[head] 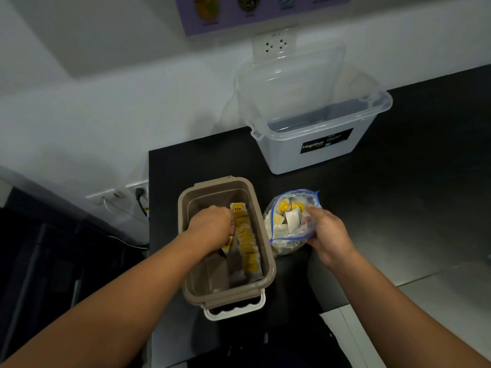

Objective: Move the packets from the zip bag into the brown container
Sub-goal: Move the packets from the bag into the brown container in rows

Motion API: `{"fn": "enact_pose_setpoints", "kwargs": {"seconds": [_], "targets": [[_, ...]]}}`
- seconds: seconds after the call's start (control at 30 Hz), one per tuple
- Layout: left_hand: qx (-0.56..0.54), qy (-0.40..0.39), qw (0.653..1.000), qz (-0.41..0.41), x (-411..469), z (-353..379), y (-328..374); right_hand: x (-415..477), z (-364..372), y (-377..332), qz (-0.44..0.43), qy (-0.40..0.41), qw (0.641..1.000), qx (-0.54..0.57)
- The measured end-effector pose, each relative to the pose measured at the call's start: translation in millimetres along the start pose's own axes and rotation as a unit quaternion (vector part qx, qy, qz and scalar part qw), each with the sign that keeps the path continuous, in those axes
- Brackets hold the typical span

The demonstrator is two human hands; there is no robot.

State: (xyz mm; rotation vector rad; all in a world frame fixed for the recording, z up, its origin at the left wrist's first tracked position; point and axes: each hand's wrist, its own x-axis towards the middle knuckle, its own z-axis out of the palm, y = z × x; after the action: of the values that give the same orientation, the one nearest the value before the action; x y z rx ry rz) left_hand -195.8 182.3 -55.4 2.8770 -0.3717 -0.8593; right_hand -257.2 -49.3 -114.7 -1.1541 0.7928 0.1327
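- Tea packets (pixel 291 215): white sachets with yellow marks, loose and jumbled inside the zip bag. A second lot stands on edge in a row (pixel 247 243) along the right side of the brown container, and the far one reads "TEA".
- Zip bag (pixel 281 244): clear plastic with a blue seal strip, mouth open. It lies on the countertop just right of the brown container, touching or nearly touching its rim.
- Brown container (pixel 269 261): oblong tub with the lid off and a white latch handle (pixel 233 310) at the near end. The left half of its floor is bare. It stands near the countertop's left edge.
- Left hand (pixel 212 224): reaches down into the container, fingers curled against the far part of the row. Cannot tell whether they pinch a packet.
- Right hand (pixel 326 232): fingers and thumb are curled round the right side of the bag at its mouth, gripping the plastic.
- Countertop (pixel 398 181): black and matt, set against a white wall.
- Clear storage box (pixel 287 158): stands well behind the bag and carries a black label reading "Megabox". Its clear lid (pixel 292 73) stands upright behind it against the wall.
- Wall socket (pixel 275 45): white, behind the lid.
- Poster (pixel 265 11): purple lower edge above the socket, print blurred.
- Lower sockets (pixel 138 192): on the wall to the left, one with a dark plug and cable.
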Motion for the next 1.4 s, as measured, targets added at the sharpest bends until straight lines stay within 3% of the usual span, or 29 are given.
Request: {"fn": "enact_pose_setpoints", "kwargs": {"seconds": [0.2, 0.43, 0.63, 0.8, 0.87, 1.13, 1.4], "targets": [[-0.033, 0.046, 0.998, -0.018, -11, -15, 1, -3, -9, 17, 0.034, -0.003, 0.999, -0.019], [-0.127, 0.18, 0.975, 0.029, -44, -45, 48, -2, -13, 15, 0.047, -0.032, 0.998, -0.002], [-0.132, 0.117, 0.98, 0.092, -21, -29, 114, 1, -22, 9, 0.047, -0.074, 0.996, -0.026], [0.023, 0.005, 1.0, 0.002, 17, -10, 143, 1, -36, -6, 0.055, -0.136, 0.988, -0.042], [0.022, -0.016, 0.999, -0.023, 25, -6, 148, 1, -39, -10, 0.072, -0.142, 0.986, -0.036], [-0.018, -0.011, 0.998, -0.065, 40, 2, 159, 9, -45, -20, 0.12, -0.182, 0.976, 0.007], [-0.033, 0.028, 0.997, -0.064, 33, 3, 150, 15, -45, -27, 0.118, -0.168, 0.976, -0.069]]}}
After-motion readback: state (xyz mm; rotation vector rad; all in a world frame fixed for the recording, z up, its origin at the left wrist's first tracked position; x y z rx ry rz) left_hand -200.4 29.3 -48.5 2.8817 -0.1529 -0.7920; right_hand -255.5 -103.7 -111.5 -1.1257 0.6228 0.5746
